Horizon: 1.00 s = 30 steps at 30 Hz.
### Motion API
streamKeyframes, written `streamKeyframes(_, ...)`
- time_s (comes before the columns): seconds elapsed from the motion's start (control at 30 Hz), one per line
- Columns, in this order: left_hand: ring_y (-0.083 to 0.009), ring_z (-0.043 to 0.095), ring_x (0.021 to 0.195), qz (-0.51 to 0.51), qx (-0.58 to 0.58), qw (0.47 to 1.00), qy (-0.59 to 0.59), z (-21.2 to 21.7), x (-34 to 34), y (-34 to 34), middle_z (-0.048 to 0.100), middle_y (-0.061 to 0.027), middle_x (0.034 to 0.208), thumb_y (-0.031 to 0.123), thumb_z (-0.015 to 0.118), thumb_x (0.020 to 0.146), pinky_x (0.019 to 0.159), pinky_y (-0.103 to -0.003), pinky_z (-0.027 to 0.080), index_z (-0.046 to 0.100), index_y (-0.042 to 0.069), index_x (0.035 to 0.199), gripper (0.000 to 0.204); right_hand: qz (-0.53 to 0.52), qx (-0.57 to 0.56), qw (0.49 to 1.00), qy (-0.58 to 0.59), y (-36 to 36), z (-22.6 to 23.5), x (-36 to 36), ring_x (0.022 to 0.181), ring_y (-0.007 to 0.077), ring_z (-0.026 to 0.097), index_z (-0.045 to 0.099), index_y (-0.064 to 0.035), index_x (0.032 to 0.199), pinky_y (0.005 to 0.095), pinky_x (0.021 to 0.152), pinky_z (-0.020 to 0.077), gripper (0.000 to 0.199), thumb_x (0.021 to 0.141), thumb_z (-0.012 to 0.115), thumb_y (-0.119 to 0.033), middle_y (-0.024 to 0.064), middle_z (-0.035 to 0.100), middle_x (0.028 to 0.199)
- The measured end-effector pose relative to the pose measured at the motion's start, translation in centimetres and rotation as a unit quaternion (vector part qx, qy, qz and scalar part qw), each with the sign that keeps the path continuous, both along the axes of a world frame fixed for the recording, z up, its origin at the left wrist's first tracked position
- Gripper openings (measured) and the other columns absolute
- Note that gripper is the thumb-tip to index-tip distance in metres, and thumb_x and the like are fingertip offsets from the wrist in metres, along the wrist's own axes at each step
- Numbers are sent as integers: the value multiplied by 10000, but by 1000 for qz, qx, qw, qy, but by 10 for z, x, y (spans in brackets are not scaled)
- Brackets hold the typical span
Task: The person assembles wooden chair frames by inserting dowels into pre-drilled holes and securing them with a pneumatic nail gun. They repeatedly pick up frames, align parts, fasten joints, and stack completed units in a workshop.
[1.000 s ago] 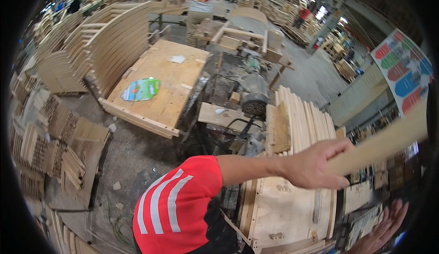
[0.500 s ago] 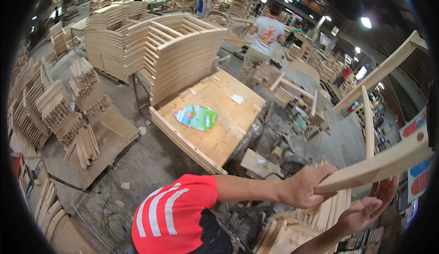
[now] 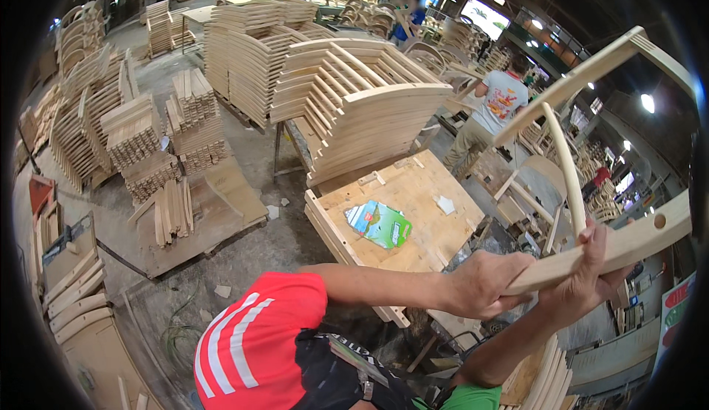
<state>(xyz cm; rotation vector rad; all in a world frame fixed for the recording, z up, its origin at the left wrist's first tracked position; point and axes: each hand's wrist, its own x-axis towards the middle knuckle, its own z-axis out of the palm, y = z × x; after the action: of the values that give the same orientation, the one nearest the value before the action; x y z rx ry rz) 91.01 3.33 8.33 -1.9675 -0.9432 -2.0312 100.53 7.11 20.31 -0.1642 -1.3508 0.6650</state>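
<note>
I hold up a pale wooden chair frame [image 3: 628, 251] at the right, made of a curved rail with a round hole, a round spindle and a second bar farther off. My left hand [image 3: 487, 283] is closed around the near end of the curved rail. Just beside it, my right hand [image 3: 580, 284] grips the same rail from below, with fingers up over its side near the spindle. Beyond my left arm stands a plywood-topped table [image 3: 347, 207] bearing a green and blue plastic packet [image 3: 380, 224] and a tall stack of similar wooden frames [image 3: 377, 126].
Bundles of wooden slats [image 3: 133, 133] lie on a board at the left. Curved pieces [image 3: 77, 303] are piled at the lower left, and more wooden parts [image 3: 543, 373] sit below my right arm. A person in a grey shirt [image 3: 502, 96] stands beyond the table.
The view has swung right-to-left across the scene, so the surroundings appear farther right. My right hand, open under the rail before, now has its fingers around it. The left hand keeps its grip.
</note>
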Motion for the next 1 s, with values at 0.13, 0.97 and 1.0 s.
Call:
streamKeyframes(0.13, -377, 661, 1098, 122, 133, 971, 159, 31, -62, -18, 678, -149, 1191, 469, 857, 841, 934, -501, 516, 616, 48, 1283, 656, 39, 164, 985, -25, 46, -17, 46, 1127, 261, 609, 461, 63, 1479, 508, 1085, 518, 548, 1003, 626, -154, 154, 621, 1132)
streamKeyframes(0.97, -157, 715, 879, 412, -250, 867, -125, -3, -489, -114, 759, -81, 1036, 249, 801, 951, 814, -326, 582, 693, 17, 1288, 423, 274, -247, 928, -56, 120, -87, -172, 839, 95, 628, 610, -11, 1203, 216, 762, 543, 251, 1096, 641, -237, 38, 633, 961)
streamKeyframes(1.0, -160, 717, 901, 414, -275, 858, -127, -3, -521, -115, 762, -92, 1053, 254, 803, 951, 830, -326, 581, 694, 13, 1289, 429, 226, -251, 939, -64, 120, -92, -211, 821, 67, 613, 608, -29, 1168, 214, 707, 537, 230, 1061, 703, -210, 14, 626, 943)
